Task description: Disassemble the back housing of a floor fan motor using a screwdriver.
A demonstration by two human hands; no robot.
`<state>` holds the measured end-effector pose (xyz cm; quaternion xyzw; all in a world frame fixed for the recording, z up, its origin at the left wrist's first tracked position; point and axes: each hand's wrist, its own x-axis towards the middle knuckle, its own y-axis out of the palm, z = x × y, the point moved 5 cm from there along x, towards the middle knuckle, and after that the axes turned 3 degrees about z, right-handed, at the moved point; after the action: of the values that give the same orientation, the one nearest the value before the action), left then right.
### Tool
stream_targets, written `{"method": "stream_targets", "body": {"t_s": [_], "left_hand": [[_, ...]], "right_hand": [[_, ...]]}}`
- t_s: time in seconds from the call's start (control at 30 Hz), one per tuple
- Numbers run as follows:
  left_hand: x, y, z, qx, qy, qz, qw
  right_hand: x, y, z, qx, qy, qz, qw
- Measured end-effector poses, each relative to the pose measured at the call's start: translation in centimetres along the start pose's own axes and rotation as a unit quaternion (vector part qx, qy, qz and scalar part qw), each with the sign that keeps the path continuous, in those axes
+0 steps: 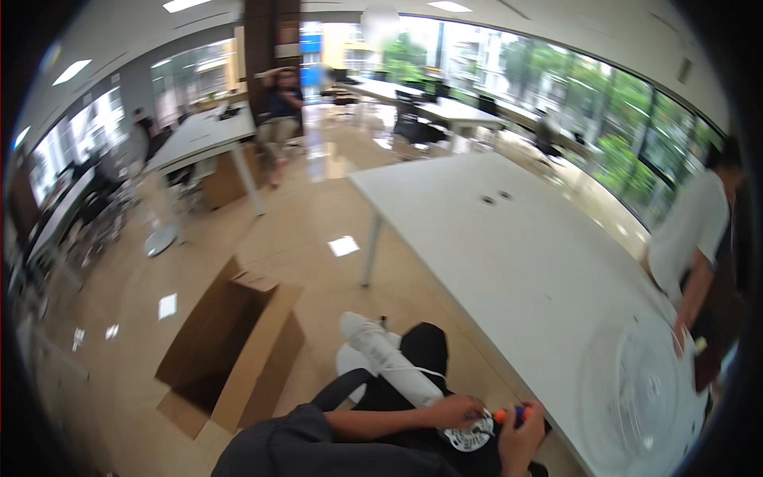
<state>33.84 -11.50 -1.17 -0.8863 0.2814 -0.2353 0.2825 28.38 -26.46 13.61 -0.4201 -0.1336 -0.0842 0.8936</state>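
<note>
A white tubular fan stand lies across my lap with a thin white cable along it. Its round, slotted white end piece points toward me. My left hand grips the stand right where the tube meets that end piece. My right hand is closed on a small screwdriver with an orange and blue handle, held against the end piece. My dark-sleeved forearms come in from the lower edge.
A long white table stretches along my right, with a round white fan grille lying on its near end. A person in a white shirt stands at its far side. An open cardboard box sits on the floor at my left.
</note>
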Motion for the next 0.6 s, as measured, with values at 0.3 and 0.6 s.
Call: {"method": "stream_targets", "body": {"t_s": [0.3,0.6], "left_hand": [[-0.6,0.0,0.7,-0.013,-0.004,-0.028,1.0],[-0.7,-0.7,0.5,-0.03,-0.004,-0.031,0.999]], "right_hand": [[0.8,-0.2,2.3,0.026,-0.068,0.034,0.997],[0.8,-0.7,3.2,0.038,-0.064,0.043,0.996]]}}
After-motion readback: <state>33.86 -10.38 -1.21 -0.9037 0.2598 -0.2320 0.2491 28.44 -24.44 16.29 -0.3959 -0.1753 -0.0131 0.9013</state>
